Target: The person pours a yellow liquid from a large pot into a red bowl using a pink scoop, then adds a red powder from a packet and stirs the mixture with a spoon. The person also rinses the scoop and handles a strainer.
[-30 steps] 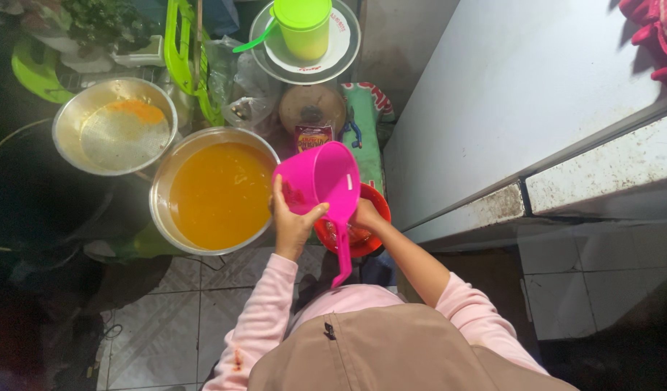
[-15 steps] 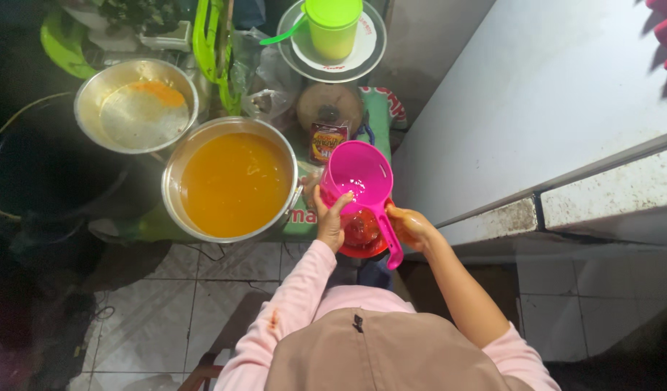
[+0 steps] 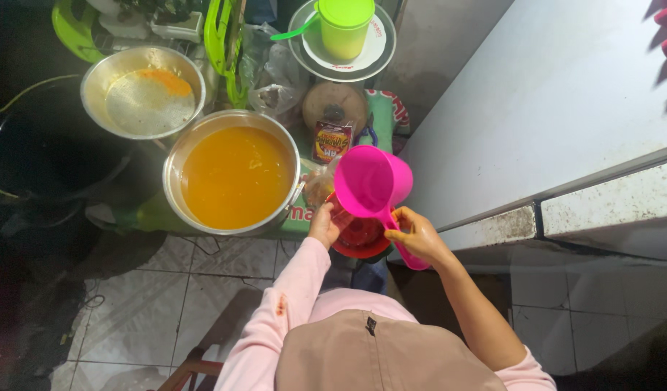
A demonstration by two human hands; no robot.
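We have the pink scoop (image 3: 369, 181) in our right hand (image 3: 417, 235), fingers wrapped around its handle, cup end pointing up-left from the hand, mouth toward us, over the red strainer (image 3: 359, 235). Left hand (image 3: 322, 226) grips the strainer's left rim. Big pot of orange liquid (image 3: 235, 174) sits just left, nearer the left hand.

A cramped home kitchen: metal pots (image 3: 235, 177) of orange broth and a foamy pan (image 3: 143, 90) crowd a low stand beside plastic dippers (image 3: 373, 185), a lidded green cup (image 3: 344, 25), tiled floor (image 3: 152, 289) and a white counter (image 3: 558, 101).
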